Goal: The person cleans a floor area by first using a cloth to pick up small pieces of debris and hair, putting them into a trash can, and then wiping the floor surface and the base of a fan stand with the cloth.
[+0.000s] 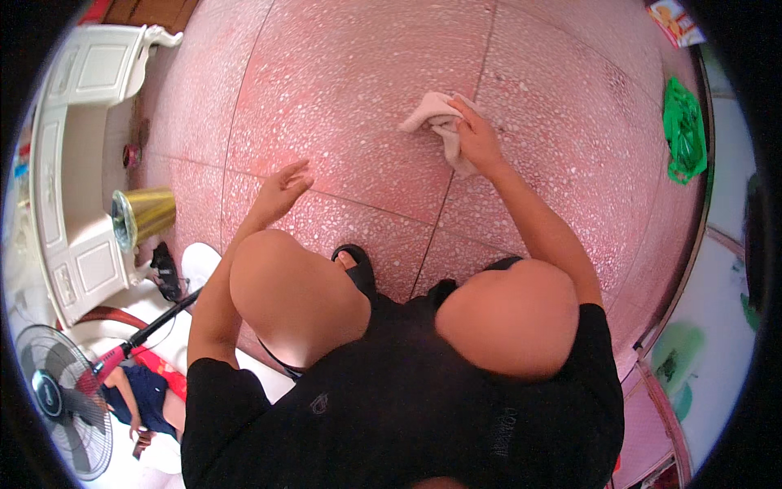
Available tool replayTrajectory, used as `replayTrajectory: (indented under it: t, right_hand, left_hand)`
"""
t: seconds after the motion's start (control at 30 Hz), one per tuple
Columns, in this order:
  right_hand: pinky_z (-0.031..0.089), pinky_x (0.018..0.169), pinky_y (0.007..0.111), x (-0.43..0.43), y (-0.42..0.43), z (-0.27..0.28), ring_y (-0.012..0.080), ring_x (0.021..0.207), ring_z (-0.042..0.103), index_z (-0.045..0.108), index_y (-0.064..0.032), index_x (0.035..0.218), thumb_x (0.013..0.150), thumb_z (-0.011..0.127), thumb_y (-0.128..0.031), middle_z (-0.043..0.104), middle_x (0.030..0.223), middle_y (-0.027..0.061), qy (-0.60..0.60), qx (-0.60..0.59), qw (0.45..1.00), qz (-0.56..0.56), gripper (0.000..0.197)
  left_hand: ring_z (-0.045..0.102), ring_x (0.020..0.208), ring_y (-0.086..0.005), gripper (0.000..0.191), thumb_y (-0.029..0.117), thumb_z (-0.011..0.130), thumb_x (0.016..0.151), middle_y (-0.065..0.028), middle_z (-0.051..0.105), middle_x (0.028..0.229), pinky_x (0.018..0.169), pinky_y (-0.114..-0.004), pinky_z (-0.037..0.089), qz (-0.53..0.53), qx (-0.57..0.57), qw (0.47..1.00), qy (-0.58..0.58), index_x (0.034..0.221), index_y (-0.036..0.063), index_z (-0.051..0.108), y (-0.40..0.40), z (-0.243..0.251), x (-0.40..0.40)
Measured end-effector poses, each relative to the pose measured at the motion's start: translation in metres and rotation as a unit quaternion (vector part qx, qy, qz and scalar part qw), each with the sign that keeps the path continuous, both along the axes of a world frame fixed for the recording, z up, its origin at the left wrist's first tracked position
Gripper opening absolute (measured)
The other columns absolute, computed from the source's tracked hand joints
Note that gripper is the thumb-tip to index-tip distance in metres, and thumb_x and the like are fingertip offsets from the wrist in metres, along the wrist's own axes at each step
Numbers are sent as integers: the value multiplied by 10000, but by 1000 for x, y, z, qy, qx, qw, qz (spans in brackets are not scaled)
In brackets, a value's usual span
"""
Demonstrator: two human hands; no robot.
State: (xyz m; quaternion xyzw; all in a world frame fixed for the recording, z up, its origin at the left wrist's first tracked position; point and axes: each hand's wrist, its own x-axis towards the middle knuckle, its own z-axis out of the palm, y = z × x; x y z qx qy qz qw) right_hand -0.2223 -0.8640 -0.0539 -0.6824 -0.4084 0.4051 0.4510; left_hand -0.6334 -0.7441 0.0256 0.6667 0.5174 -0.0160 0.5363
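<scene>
A crumpled pale cloth [435, 110] is gripped in my right hand [479, 137], ahead of my right knee. Its folds hang toward the speckled pink terrazzo floor [342, 79]; whether the cloth touches the floor I cannot tell. My left hand [282, 188] holds nothing, its fingers loosely apart in front of my left knee. Between my bent knees, a black slipper [357, 269] shows on one foot.
A white cabinet [98, 73] stands at left, with a yellow-striped bin [146, 214] and black shoes [165, 272] beside it. A pedestal fan [49, 391] and a seated person [143, 397] holding a phone are behind left. A green plastic bag [684, 131] lies by the right wall.
</scene>
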Motion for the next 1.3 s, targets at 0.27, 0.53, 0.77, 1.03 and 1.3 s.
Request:
replayTrajectory:
  t: [0.27, 0.53, 0.77, 1.03, 1.3]
  right_hand:
    - [433, 989, 325, -86, -5, 121, 192, 1130, 568, 552, -39, 1350, 1016, 492, -186, 627, 1252, 116, 94, -81, 964, 235, 370]
    - [416, 1068, 386, -158, -6, 164, 281, 1340, 468, 324, -84, 1522, 933, 637, -105, 429, 1485, 186, 105, -211, 835, 498, 667]
    - [472, 995, 357, -202, 11, 175, 219, 1210, 568, 500, -14, 1390, 904, 672, -93, 593, 1326, 139, 53, -314, 791, 523, 522]
    - [492, 951, 354, -108, 38, 106, 237, 1088, 633, 588, 43, 1263, 951, 616, -174, 668, 1190, 160, -187, -293, 751, 561, 381]
    - [492, 899, 313, -85, 49, 129, 190, 1029, 617, 571, 18, 1300, 998, 574, -245, 658, 1156, 108, -208, -281, 793, 499, 401]
  left_hand:
    - [460, 1336, -265, 767, 429, 645, 937, -124, 496, 1423, 1134, -447, 340, 76, -402, 843, -348, 1531, 95, 293, -77, 17, 52]
    - [614, 1007, -202, 325, 216, 595, 934, -75, 620, 1137, 882, -395, 500, 306, -327, 711, -543, 1227, 76, 569, -95, -31, 13]
    - [577, 1221, -288, 434, 249, 436, 1001, -139, 579, 1346, 1068, -472, 449, 700, -206, 530, -433, 1371, 27, 477, -215, -37, -177]
    - [426, 1257, -390, 564, 375, 500, 898, -214, 392, 1392, 999, -497, 387, 708, -75, 602, 360, 1361, 59, 436, -403, -130, -308]
    - [33, 1485, -452, 920, 728, 404, 890, -183, 9, 1640, 1182, -576, 99, 675, -84, 606, 413, 1580, 178, 142, -385, -147, -316]
